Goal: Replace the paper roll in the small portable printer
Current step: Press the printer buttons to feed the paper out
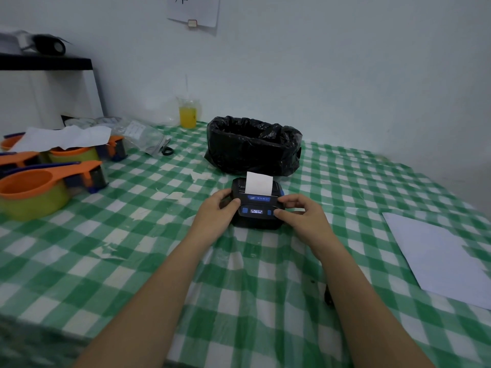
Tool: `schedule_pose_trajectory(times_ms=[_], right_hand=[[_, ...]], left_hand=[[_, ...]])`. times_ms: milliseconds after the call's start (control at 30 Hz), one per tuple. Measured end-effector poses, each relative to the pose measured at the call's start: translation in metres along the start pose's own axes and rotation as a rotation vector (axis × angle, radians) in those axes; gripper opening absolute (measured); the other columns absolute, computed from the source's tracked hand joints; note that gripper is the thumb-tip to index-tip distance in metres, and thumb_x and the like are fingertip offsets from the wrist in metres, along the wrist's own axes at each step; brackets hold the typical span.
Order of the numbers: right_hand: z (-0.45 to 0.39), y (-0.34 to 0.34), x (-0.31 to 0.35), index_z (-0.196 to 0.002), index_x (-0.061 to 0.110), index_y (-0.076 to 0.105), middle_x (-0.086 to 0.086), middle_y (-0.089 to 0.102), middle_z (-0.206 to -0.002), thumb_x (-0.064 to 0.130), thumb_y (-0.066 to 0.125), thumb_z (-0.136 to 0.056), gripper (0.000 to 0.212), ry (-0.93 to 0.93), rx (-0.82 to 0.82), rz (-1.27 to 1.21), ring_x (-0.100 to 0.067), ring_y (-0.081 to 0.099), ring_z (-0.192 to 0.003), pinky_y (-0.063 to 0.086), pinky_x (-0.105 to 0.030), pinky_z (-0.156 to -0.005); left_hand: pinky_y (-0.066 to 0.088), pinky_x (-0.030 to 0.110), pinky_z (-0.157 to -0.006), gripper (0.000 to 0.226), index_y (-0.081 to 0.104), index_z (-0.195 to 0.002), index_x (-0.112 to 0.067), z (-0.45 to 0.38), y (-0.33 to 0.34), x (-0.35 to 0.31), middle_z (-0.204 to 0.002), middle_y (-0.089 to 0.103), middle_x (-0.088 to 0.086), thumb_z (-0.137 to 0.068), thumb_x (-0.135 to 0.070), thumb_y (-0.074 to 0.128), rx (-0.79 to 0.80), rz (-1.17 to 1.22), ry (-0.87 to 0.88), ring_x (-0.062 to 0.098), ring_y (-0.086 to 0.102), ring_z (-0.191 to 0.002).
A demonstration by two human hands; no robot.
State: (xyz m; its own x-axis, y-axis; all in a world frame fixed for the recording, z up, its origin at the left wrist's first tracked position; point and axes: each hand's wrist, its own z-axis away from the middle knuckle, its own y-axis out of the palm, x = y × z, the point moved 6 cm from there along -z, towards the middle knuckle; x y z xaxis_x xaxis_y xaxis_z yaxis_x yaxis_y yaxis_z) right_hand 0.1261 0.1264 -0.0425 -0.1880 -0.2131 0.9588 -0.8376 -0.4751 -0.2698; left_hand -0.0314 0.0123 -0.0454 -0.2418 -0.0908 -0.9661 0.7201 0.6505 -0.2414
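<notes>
A small black portable printer (256, 216) with blue buttons and a lit display sits mid-table on the green checked cloth. Its lid looks closed, and a strip of white paper (259, 184) sticks up from the slot at its far side. My left hand (216, 211) grips the printer's left side, thumb on top near the left button. My right hand (303, 212) holds the right side, thumb pressed near the right blue button. No loose paper roll is visible.
A black bag-lined bin (253, 146) stands just behind the printer. Orange-and-green tape dispensers (39, 187) crowd the left edge. A cup of yellow drink (188, 114) is by the wall. A white sheet (438, 258) lies at the right. The table (132, 235) meets the wall behind.
</notes>
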Motion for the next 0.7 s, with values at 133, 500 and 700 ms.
schedule_pose_trajectory(times_ms=[133, 500, 700], right_hand=[[-0.0002, -0.0004, 0.0015, -0.098, 0.019, 0.065, 0.000, 0.058, -0.106, 0.011, 0.072, -0.080, 0.021, 0.015, 0.013, -0.014, -0.005, 0.061, -0.078, 0.048, -0.018, -0.063], [-0.0001, 0.0011, 0.0031, -0.100, 0.018, 0.064, -0.005, 0.059, -0.112, 0.012, 0.069, -0.082, 0.019, -0.002, -0.001, 0.059, -0.013, 0.063, -0.083, 0.056, -0.033, -0.079], [0.0004, 0.0025, 0.0036, -0.094, 0.021, 0.062, -0.004, 0.057, -0.110, 0.011, 0.069, -0.082, 0.017, 0.001, 0.006, 0.052, -0.011, 0.060, -0.082, 0.056, -0.037, -0.084]], left_hand=[[0.036, 0.008, -0.066, 0.043, 0.046, -0.136, -0.017, 0.0005, 0.0005, 0.0001, -0.115, 0.053, -0.007, -0.093, -0.022, 0.050, 0.007, -0.005, -0.009, 0.006, 0.050, -0.100], [0.037, 0.022, -0.084, 0.045, 0.044, -0.138, -0.018, 0.0023, 0.0000, -0.0014, -0.135, 0.053, 0.001, -0.094, -0.025, 0.050, 0.018, -0.034, 0.015, 0.006, 0.047, -0.104], [0.036, 0.023, -0.086, 0.045, 0.044, -0.138, -0.019, 0.0027, -0.0002, -0.0019, -0.137, 0.053, 0.001, -0.094, -0.026, 0.050, 0.017, -0.047, 0.010, 0.005, 0.046, -0.106]])
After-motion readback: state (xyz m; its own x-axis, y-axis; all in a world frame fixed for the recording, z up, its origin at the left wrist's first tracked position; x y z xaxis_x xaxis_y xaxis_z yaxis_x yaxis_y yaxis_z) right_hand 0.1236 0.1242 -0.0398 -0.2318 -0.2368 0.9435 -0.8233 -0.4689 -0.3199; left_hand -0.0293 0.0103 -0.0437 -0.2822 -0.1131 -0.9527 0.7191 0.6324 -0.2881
